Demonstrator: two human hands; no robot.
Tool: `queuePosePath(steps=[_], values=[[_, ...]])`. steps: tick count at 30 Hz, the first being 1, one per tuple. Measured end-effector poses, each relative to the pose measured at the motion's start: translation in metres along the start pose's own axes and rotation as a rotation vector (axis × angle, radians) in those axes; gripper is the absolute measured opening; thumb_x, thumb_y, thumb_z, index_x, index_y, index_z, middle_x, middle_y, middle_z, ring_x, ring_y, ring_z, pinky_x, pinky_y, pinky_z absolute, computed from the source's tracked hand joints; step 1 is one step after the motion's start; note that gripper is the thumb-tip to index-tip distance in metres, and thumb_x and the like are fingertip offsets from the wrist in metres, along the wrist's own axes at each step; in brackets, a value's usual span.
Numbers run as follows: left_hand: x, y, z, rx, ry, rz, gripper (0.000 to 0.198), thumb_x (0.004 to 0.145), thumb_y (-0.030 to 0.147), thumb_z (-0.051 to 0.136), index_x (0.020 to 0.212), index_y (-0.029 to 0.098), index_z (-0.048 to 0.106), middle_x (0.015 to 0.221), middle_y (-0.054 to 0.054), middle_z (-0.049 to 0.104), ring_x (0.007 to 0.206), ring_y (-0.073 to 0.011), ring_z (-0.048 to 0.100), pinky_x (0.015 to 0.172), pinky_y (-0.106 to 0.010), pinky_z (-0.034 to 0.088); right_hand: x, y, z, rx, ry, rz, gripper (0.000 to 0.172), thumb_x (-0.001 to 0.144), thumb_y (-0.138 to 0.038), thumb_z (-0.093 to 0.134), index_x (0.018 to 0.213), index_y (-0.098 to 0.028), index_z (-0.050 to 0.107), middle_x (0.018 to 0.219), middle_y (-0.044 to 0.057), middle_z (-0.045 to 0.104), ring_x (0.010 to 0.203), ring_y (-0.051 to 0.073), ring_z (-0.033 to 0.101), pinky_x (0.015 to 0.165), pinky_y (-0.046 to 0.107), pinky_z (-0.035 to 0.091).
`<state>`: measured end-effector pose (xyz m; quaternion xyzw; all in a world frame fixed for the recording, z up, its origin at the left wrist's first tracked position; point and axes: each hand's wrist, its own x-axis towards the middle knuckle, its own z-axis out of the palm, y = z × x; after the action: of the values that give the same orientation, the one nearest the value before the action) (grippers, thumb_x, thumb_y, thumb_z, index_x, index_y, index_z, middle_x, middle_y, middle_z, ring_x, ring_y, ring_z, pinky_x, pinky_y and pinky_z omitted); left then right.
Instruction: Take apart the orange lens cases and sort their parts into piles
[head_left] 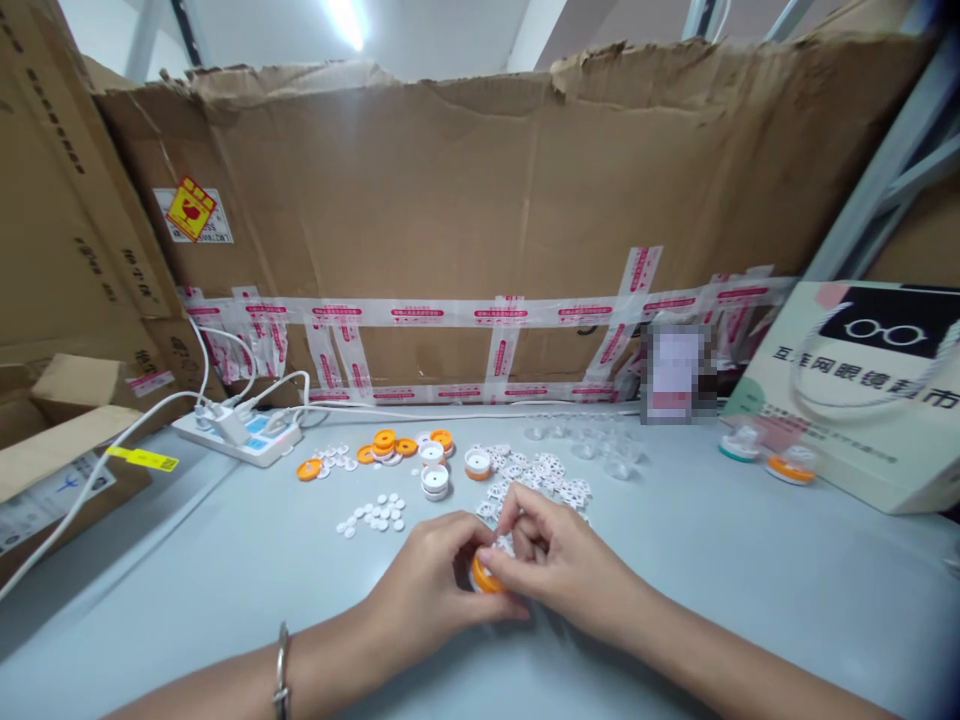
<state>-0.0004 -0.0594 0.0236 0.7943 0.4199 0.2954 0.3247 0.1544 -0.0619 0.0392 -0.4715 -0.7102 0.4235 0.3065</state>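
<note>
Over the table [225, 570], the left hand [439, 565] grips an orange cap [487, 579]; the right hand [555, 548] bunches at a white piece [505, 546], hold unclear; uneven pressure could skew it.

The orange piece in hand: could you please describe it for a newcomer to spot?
In front of the wide cardboard box, the left hand and right hand meet over the grey table. Between them is a round orange piece, the only one held.

On the table [225, 590], discs [434, 484] lie between power strip [260, 448] and cups [619, 466].
</note>
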Motion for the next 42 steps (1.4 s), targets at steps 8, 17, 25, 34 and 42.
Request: queuePosePath(steps=[8, 17, 25, 34, 42], values=[[-0.004, -0.001, 0.002, -0.148, -0.139, 0.037, 0.026, 0.060, 0.027, 0.074, 0.079, 0.016, 0.060, 0.076, 0.001, 0.062, 0.067, -0.0120, 0.054, 0.060, -0.019, 0.040, -0.002, -0.006, -0.010, -0.159, -0.199, -0.066, 0.017, 0.066, -0.018, 0.057, 0.069, -0.021, 0.040, 0.049, -0.009, 0.040, 0.046, 0.007, 0.038, 0.044, 0.017, 0.027], [-0.003, 0.004, -0.022, 0.218, -0.102, 0.289, 0.045, 0.071, 0.048, 0.062, 0.104, 0.018, 0.055, 0.094, -0.007, 0.056, 0.086, -0.0198, 0.049, 0.080, -0.032, 0.039, -0.005, -0.004, -0.018, -0.347, -0.279, -0.162, 0.017, 0.063, -0.017, 0.057, 0.070, -0.021, 0.041, 0.051, -0.009, 0.040, 0.046, 0.007, 0.037, 0.044, 0.017, 0.026], [0.004, -0.015, -0.010, 0.369, -0.129, 0.266, 0.019, 0.084, 0.012, 0.043, 0.092, 0.017, 0.060, 0.088, -0.006, 0.057, 0.084, -0.0163, 0.051, 0.076, -0.026, 0.043, -0.009, -0.005, -0.021, -0.486, -0.301, -0.093, 0.011, 0.065, -0.021, 0.053, 0.070, -0.021, 0.043, 0.054, -0.007, 0.046, 0.050, 0.009, 0.042, 0.047, 0.019, 0.026], [0.017, -0.028, -0.061, 0.477, 0.045, 0.123, 0.017, 0.077, 0.007, 0.047, 0.077, 0.017, 0.061, 0.078, -0.003, 0.060, 0.076, -0.0150, 0.054, 0.069, -0.024, 0.042, -0.006, -0.005, -0.019, -0.456, -0.297, -0.068, 0.011, 0.064, -0.018, 0.052, 0.069, -0.021, 0.042, 0.053, -0.007, 0.044, 0.049, 0.008, 0.042, 0.046, 0.018, 0.026], [0.027, -0.067, -0.125, 0.780, 0.087, -0.349, 0.020, 0.069, 0.006, 0.048, 0.075, 0.016, 0.064, 0.075, -0.004, 0.064, 0.071, -0.0173, 0.058, 0.062, -0.023, 0.040, -0.007, -0.005, -0.021, -0.445, -0.293, -0.091, 0.009, 0.066, -0.020, 0.053, 0.071, -0.021, 0.046, 0.055, -0.007, 0.046, 0.050, 0.008, 0.041, 0.046, 0.017, 0.026]])
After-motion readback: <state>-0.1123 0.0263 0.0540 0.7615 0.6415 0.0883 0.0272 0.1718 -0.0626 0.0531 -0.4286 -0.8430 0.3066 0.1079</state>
